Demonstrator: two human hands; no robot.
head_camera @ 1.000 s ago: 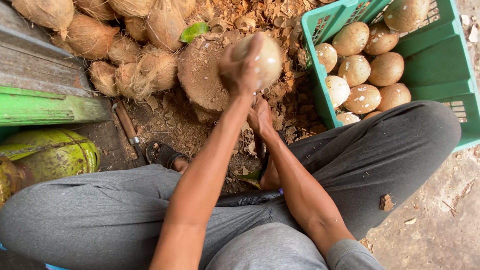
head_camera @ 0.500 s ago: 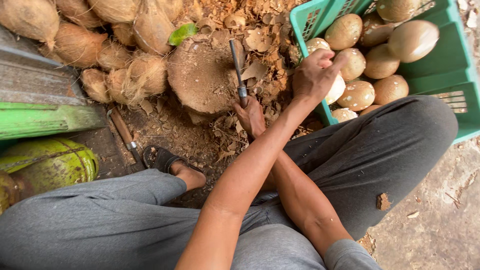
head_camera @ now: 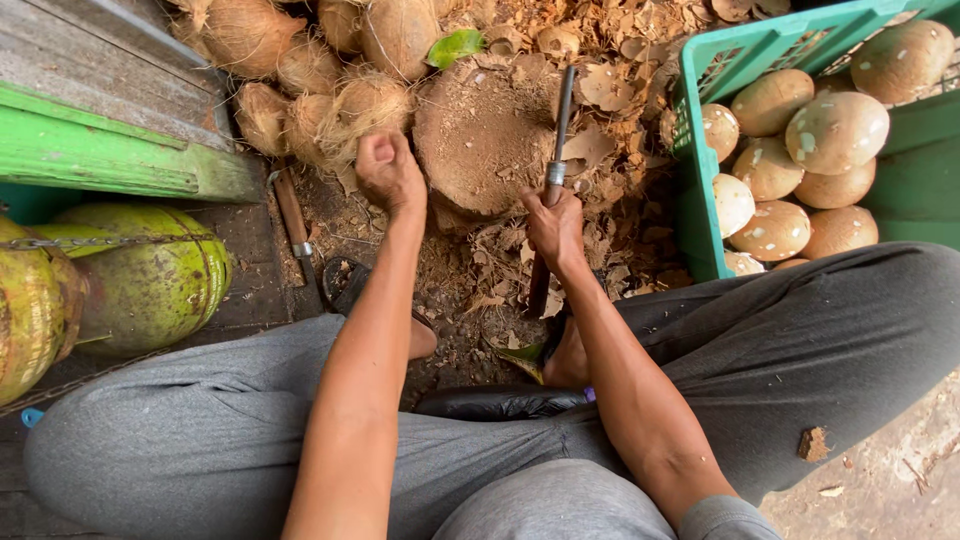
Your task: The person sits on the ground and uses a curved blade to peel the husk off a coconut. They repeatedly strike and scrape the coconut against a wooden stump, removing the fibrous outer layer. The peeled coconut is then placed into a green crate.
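Note:
My left hand [head_camera: 388, 172] is curled into a fist with nothing visible in it, right against a fibrous brown coconut [head_camera: 362, 100] at the edge of a pile. My right hand [head_camera: 553, 225] grips the handle of a long knife [head_camera: 562, 110]. Its dark blade lies pointing away from me over the edge of a round wooden stump [head_camera: 480, 140]. To the right, a green plastic crate [head_camera: 690, 200] holds several peeled pale-brown coconuts [head_camera: 835, 130]. I sit with grey-trousered knees spread on either side.
More husked coconuts [head_camera: 245, 35] lie at the top left. Green unhusked coconuts [head_camera: 150, 270] sit at the left below a green wooden board [head_camera: 100, 150]. Husk scraps [head_camera: 620, 90] cover the ground around the stump. A second tool [head_camera: 292, 220] and a sandalled foot [head_camera: 345, 285] are near my left arm.
My left hand carried a peeled coconut from over the stump to the crate, let it go there, then swung back left to the fibrous pile. The right hand stayed on the knife.

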